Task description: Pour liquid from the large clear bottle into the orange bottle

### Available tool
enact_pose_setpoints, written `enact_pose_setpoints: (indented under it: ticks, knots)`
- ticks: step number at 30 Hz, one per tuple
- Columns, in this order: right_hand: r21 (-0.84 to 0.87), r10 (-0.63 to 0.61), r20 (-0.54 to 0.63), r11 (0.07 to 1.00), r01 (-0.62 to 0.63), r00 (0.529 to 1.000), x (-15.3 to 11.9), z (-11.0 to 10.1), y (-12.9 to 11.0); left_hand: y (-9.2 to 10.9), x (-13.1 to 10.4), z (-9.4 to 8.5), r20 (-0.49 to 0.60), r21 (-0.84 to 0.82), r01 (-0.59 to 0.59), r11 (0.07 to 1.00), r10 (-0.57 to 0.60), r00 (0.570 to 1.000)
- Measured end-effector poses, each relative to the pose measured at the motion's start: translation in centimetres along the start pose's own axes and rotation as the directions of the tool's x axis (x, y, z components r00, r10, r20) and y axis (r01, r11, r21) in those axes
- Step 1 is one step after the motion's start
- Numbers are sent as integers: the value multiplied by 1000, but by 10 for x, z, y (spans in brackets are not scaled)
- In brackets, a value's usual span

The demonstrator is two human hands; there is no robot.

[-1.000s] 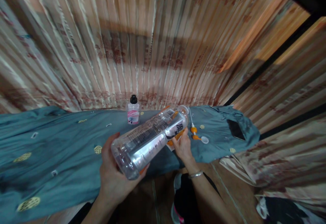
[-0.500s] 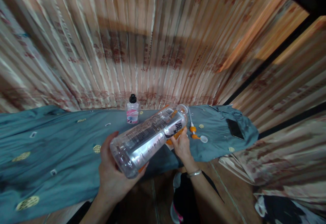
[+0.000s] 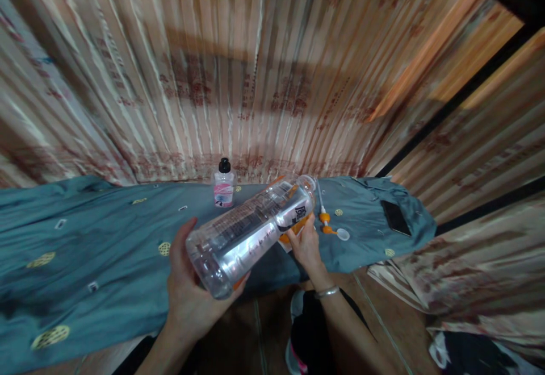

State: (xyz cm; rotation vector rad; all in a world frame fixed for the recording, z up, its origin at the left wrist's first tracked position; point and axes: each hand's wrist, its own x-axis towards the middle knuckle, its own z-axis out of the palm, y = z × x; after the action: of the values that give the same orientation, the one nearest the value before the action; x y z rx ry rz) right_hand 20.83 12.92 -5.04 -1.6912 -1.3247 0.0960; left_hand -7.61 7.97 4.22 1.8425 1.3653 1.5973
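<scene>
A large clear plastic bottle (image 3: 251, 230) with a silver-looking printed label is tilted, its base toward me and its neck up to the right. My left hand (image 3: 198, 292) is wrapped round the base end. Closed below the bottle's shoulder, my right hand (image 3: 306, 247) grips an orange-and-white container (image 3: 300, 227), mostly hidden behind the clear bottle. Its kind is hard to make out. Just right of that hand, an orange pump head (image 3: 324, 219) with a white tube lies on the cloth. Beside it is a round whitish cap (image 3: 343, 234).
A small clear bottle (image 3: 223, 187) with a black cap and pink label stands upright at the back. A dark phone (image 3: 395, 217) lies at the right on the teal cloth (image 3: 128, 238). Curtains (image 3: 238, 68) hang behind, and a dark pole (image 3: 460, 96) slants at the right.
The whole view has shifted slightly. Both hands keep nearly the same hold on the tilted bottle and the orange container.
</scene>
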Motion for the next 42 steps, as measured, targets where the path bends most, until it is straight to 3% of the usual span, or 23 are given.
enact_pose_setpoints:
  ticks: [5,10,15,21,24,31,34,38,42]
  knots:
    - [-5,0,3,1000,0,1000,0,0,0,8,-2,7,-99,-44,58,997,-62,993]
    - [-8,-2,-7,1000,2,1000,0,1,0,8,-1,4,-24,-43,57,997,-58,998]
    - [-5,2,4,1000,-2,1000,0,0,-1,1,0,0,24,-7,-50,999,50,998]
    - [11,6,12,1000,-7,1000,0,-2,-4,5,-1,4,-68,-43,-3,999,1,998]
    - [7,10,15,1000,-10,1000,0,-2,-4,6,-1,5,-24,-20,-20,1000,20,1000]
    - [14,12,5,1000,-12,1000,0,1,-2,-2,-3,4,-74,20,10,1000,-8,997]
    - [13,18,8,1000,-18,1000,0,1,-2,-2,-3,3,-15,81,-94,992,95,995]
    - [2,15,10,1000,-15,1000,0,0,-2,5,-2,4,-73,16,16,1000,-14,997]
    - [2,7,12,1000,-7,1000,0,-1,-3,5,-1,4,-45,17,-28,999,28,999]
